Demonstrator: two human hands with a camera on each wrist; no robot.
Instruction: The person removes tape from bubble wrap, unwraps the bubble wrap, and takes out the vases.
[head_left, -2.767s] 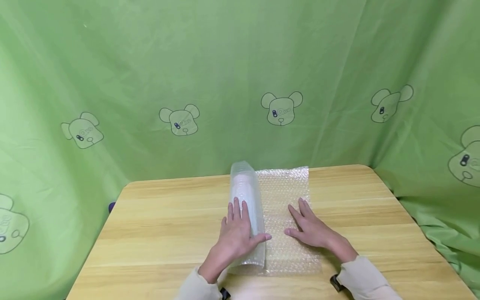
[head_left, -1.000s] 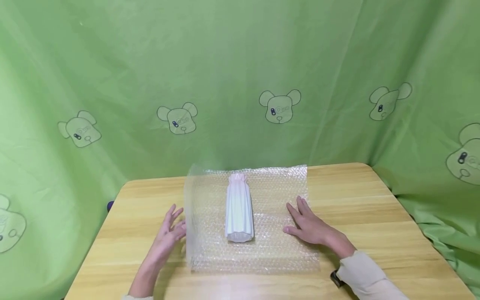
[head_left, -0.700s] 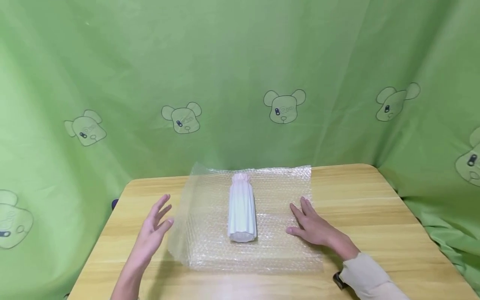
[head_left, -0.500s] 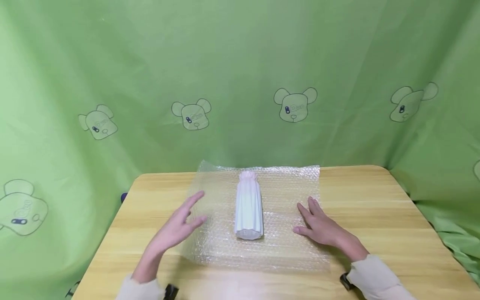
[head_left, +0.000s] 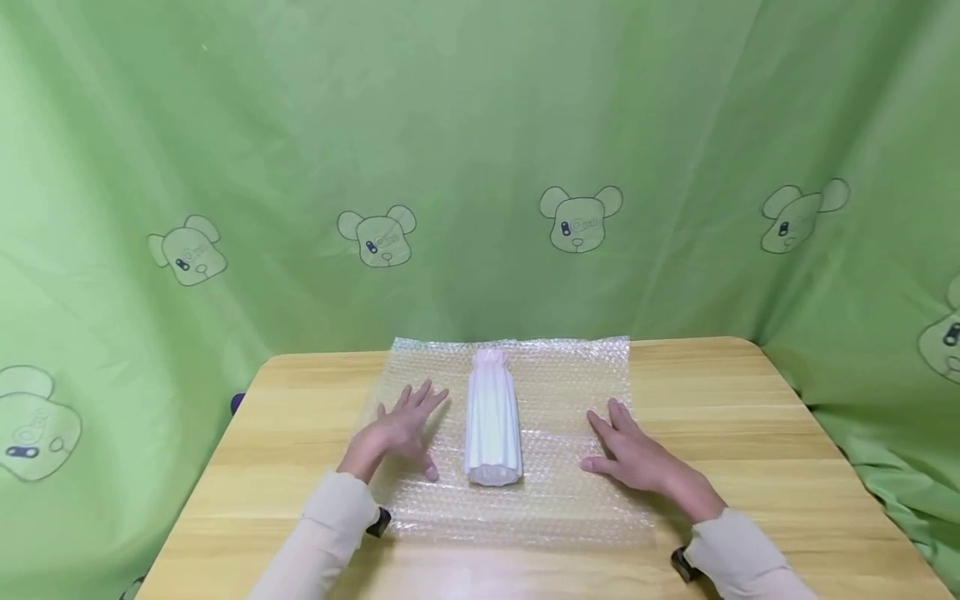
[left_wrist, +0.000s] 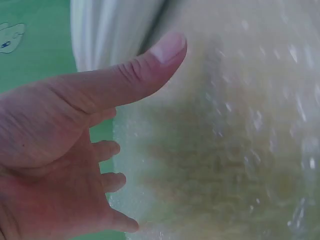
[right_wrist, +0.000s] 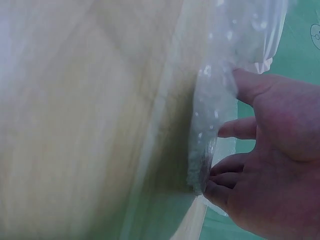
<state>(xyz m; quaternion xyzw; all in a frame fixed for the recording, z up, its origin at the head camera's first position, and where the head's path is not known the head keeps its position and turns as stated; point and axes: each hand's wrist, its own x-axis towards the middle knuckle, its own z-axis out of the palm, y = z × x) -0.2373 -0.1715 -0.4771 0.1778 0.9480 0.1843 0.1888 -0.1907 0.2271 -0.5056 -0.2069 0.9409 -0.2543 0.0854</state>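
Observation:
A ribbed white vase with a pinkish neck lies on its side on a sheet of clear bubble wrap, neck toward the back. My left hand is spread over the sheet's left part, left of the vase, fingers apart. In the left wrist view the thumb stretches across in front of the vase and the bubble wrap. At the sheet's right edge, my right hand rests on the bubble wrap with relaxed fingers. The right wrist view shows those fingertips at the wrap's edge.
A pale wooden table carries the sheet, which reaches the back edge. Green cloth printed with bear heads hangs behind and at both sides. Dark wrist cameras sit below the light sleeves.
The bubble wrap's left flap, folded over the vase under my left hand, has swung back to the left and lies flat. That hand has returned over it. My right hand has stayed put.

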